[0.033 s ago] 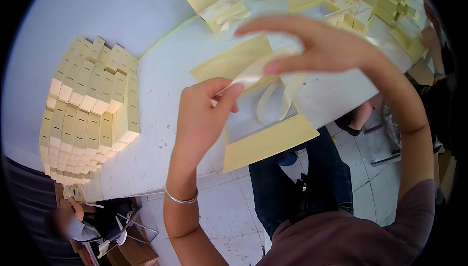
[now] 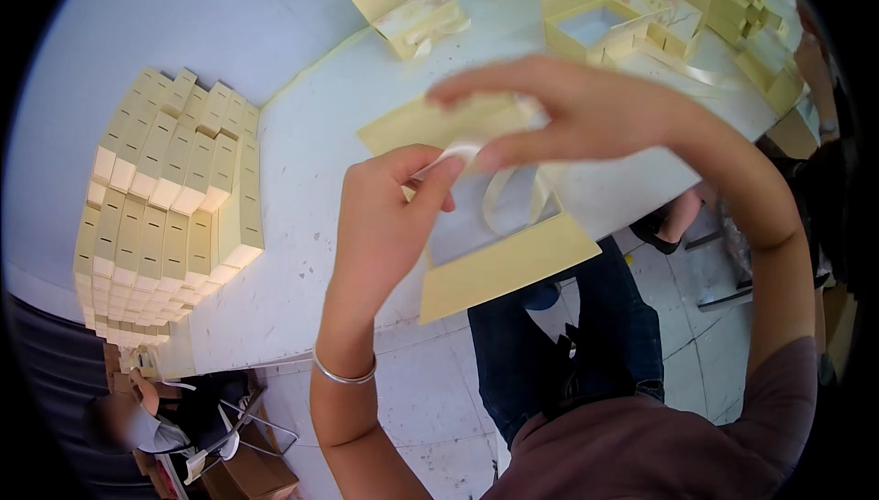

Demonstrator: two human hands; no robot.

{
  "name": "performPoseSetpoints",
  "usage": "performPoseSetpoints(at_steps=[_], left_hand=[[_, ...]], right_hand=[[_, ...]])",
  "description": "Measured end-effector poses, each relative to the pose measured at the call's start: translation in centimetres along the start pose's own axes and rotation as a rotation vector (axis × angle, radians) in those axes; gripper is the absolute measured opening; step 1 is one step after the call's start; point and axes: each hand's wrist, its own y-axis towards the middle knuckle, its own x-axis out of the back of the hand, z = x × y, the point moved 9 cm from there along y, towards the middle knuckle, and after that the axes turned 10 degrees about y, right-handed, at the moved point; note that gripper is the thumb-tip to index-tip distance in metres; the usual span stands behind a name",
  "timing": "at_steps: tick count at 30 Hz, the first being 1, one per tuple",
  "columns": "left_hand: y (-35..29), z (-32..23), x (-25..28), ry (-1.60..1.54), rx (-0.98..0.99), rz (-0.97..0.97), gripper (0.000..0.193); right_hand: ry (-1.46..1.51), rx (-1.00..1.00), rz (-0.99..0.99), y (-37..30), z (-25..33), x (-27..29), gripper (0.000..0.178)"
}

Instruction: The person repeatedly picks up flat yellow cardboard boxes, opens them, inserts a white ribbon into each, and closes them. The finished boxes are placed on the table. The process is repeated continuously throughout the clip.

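Note:
My left hand (image 2: 389,202) pinches a pale satin ribbon (image 2: 464,148) between thumb and index finger, above an open cream box. My right hand (image 2: 577,115) is blurred by motion, its fingers and thumb spread apart, with the thumb close to the ribbon. Whether the thumb touches the ribbon I cannot tell. A loop of cream ribbon (image 2: 495,202) hangs below, over the box's pale inside. The box's near flap (image 2: 513,268) lies folded out toward me, and its far flap (image 2: 403,125) is partly hidden behind my hands.
A tall stack of cream boxes (image 2: 174,189) stands at the left of the white table (image 2: 293,289). Farther back are a ribboned box (image 2: 417,24) and an open box (image 2: 586,28). Several more boxes pile up at the far right, beside another person's arm (image 2: 813,70). Another person sits lower left.
My right hand has moved left and slightly down, bringing its thumb closer to my left fingers. The stretch of ribbon between the hands looks shorter. My left hand has barely moved.

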Motion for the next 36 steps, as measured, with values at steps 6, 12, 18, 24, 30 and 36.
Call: performPoseSetpoints(at_steps=[6, 12, 18, 24, 30, 36], left_hand=[[-3.9, 2.3, 0.5, -0.055, 0.086, -0.084, 0.027], [-5.0, 0.3, 1.2, 0.187, -0.233, -0.395, 0.038], [-4.8, 1.0, 1.0, 0.364, -0.316, -0.45, 0.012], [-4.8, 3.2, -1.2, 0.122, -0.079, -0.06, 0.053], [-9.7, 3.6, -7.4, 0.251, -0.169, 0.346, 0.078], [-12.6, 4.8, -7.5, 0.278, -0.158, 0.131, 0.062]], right_hand=[[0.565, -0.406, 0.301, -0.3, -3.8, -5.5, 0.023], [0.925, -0.6, 0.451, -1.4, -6.7, -7.8, 0.023], [0.741, -0.466, 0.437, 0.4, -5.7, -8.4, 0.024], [0.361, -0.089, 0.298, 1.3, -4.7, -6.8, 0.011], [0.473, -0.217, 0.44, 0.0, -6.8, -11.7, 0.009], [0.323, 0.012, 0.635, -0.8, -5.5, -13.5, 0.008]])
